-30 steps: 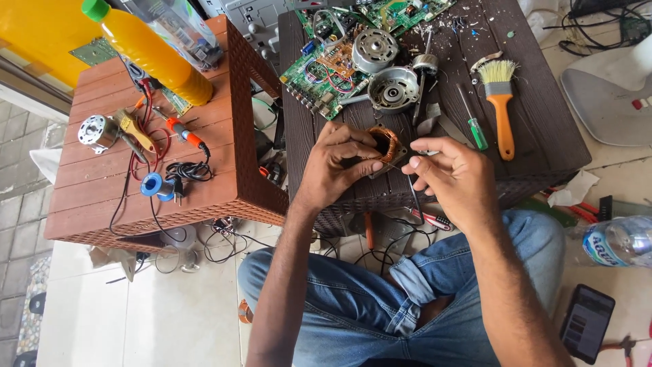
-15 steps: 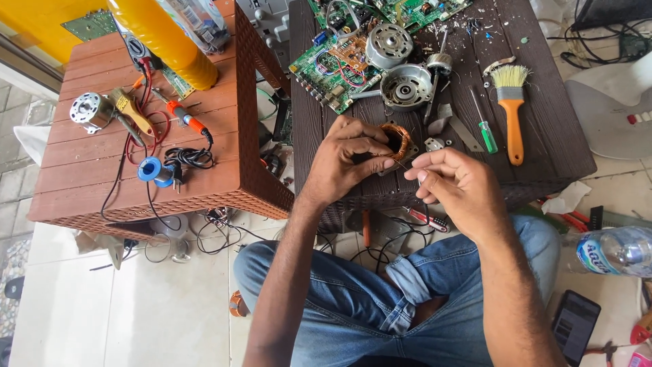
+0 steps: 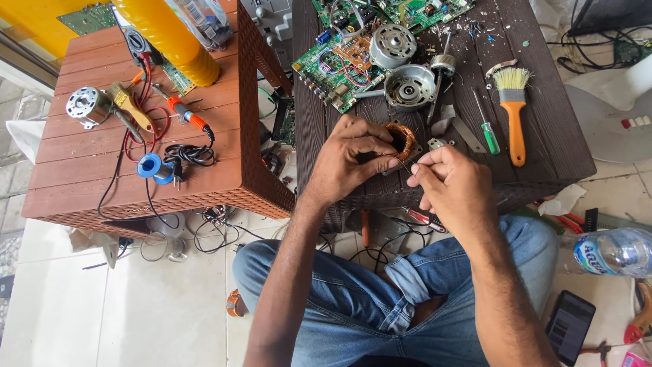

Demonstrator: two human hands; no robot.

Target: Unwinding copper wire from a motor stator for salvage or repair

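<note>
I am gripping the copper coil in my left hand. My right hand is pinching its fine wire just beside it; the motor housings beyond my hands are lying open, unassembled.

Two tables, two circuit boards, one brush, one screwdriver, one copper coil.

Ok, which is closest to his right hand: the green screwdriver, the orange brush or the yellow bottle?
From the right hand:
1. Green screwdriver, just beyond it on the dark table.
2. Orange brush, a little farther right.
3. Yellow bottle, far left on the brown table.
</note>
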